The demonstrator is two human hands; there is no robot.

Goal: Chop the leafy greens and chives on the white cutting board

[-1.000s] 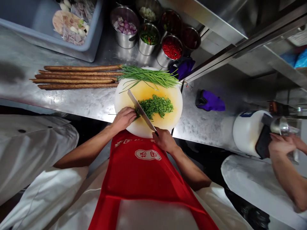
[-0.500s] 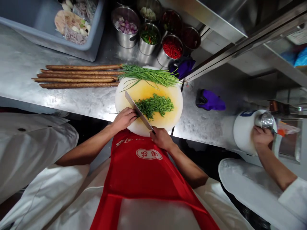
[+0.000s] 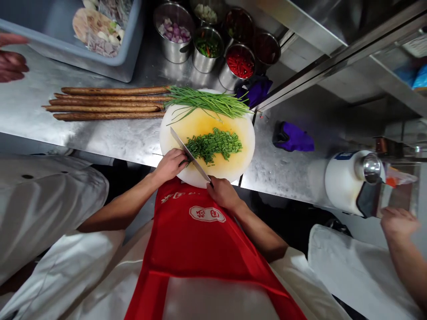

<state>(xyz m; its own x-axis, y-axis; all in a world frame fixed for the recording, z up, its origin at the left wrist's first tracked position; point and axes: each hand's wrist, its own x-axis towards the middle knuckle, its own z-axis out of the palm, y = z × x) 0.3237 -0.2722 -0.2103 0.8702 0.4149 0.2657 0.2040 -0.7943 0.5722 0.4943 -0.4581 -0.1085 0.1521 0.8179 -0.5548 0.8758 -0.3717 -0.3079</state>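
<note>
My right hand (image 3: 224,193) is closed round the handle of a kitchen knife (image 3: 191,154), whose long blade slants up and left over the round white cutting board (image 3: 245,162). My left hand (image 3: 171,165) has its fingers curled down beside the blade, pressing green stalks that are mostly hidden under the fingertips. A few thin stalk ends stick out to its left. Right of the blade lies a heap of short-cut green chives (image 3: 216,144). Uncut chives (image 3: 210,102) lie in a bundle across the board's far edge.
Long brown roots (image 3: 110,103) lie left of the board. Behind stand a grey tub (image 3: 130,66) and several metal pots (image 3: 205,62) of chopped ingredients. A purple cloth item (image 3: 295,137) lies to the right. Co-workers' hands show at left (image 3: 11,60) and right (image 3: 400,222), near another white board (image 3: 343,182).
The knife and my left hand have shifted slightly left. A co-worker's hand has entered at far left. The right co-worker's hand has left the metal bowl and moved down and right, beside a dark blade-like shape.
</note>
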